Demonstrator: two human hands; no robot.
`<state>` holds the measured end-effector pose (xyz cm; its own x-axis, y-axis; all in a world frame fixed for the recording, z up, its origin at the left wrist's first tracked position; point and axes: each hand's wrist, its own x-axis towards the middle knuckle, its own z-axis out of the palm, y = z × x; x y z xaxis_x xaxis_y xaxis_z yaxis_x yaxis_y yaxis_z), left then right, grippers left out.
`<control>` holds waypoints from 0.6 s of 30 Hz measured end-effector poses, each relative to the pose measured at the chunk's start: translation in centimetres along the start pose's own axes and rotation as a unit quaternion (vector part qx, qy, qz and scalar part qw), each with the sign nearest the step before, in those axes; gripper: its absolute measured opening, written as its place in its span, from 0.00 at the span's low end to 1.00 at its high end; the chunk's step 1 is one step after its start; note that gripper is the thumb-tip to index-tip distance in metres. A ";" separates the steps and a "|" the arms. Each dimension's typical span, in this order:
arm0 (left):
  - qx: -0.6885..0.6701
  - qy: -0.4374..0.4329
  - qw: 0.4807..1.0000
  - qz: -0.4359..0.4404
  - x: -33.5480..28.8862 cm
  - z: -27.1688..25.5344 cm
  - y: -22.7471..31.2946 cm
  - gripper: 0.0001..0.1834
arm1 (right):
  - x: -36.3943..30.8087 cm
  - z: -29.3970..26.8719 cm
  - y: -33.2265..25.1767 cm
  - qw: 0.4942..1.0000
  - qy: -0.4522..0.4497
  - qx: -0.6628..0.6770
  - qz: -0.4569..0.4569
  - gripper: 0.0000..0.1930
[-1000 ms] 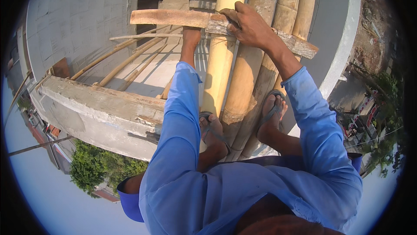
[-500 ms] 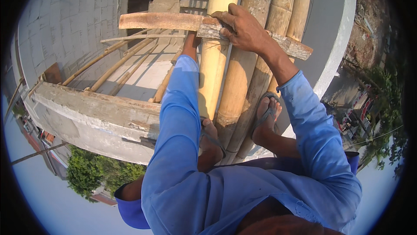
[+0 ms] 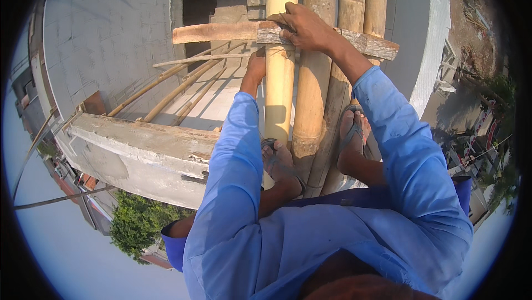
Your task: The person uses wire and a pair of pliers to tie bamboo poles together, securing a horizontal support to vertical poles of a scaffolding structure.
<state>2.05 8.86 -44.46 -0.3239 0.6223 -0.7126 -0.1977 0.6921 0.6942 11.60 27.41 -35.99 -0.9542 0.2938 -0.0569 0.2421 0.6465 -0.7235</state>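
Right hand [image 3: 310, 27] gripping plank [image 3: 363, 43], bamboo poles [image 3: 315, 92] (sunlit) beneath

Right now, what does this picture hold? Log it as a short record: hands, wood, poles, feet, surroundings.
Left hand: beside the pale bamboo pole, on the near side of the wooden crosspiece; fingers mostly hidden
Right hand: grasping the wooden crosspiece
Wood: lies across the bamboo poles; one piece or two unclear
Feet: sandalled, on the bamboo poles
Left side: concrete ledge, thinner poles
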 end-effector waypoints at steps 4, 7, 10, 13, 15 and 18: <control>0.375 0.085 0.914 0.132 -1.9 -3.9 0.9 0.15 | 0.1 0.0 -1.1 1.000 0.011 -0.014 0.005 0.21; 0.440 0.101 0.888 0.089 -3.9 -3.4 7.0 0.13 | -0.3 0.1 -0.4 1.000 0.019 -0.017 0.014 0.20; 0.543 0.092 0.834 0.025 -4.3 -2.9 12.0 0.12 | -0.4 0.5 -0.6 0.997 0.071 -0.043 0.005 0.19; 0.581 0.083 0.808 0.052 -4.1 -3.8 13.6 0.12 | -0.5 0.8 -1.2 0.995 0.092 -0.018 0.016 0.19; 0.581 0.086 0.809 0.038 -4.9 -3.0 13.8 0.12 | -0.8 0.8 -1.1 0.993 0.110 0.002 0.031 0.20; 0.588 0.075 0.805 0.012 -7.0 -1.0 14.4 0.13 | -1.3 0.8 -0.9 0.990 0.135 0.008 0.046 0.21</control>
<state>0.54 14.14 -29.36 -0.4405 0.6508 -0.6184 0.7946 0.6032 0.0689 12.48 25.85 -35.83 -0.8456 0.5303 0.0616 0.3212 0.5976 -0.7347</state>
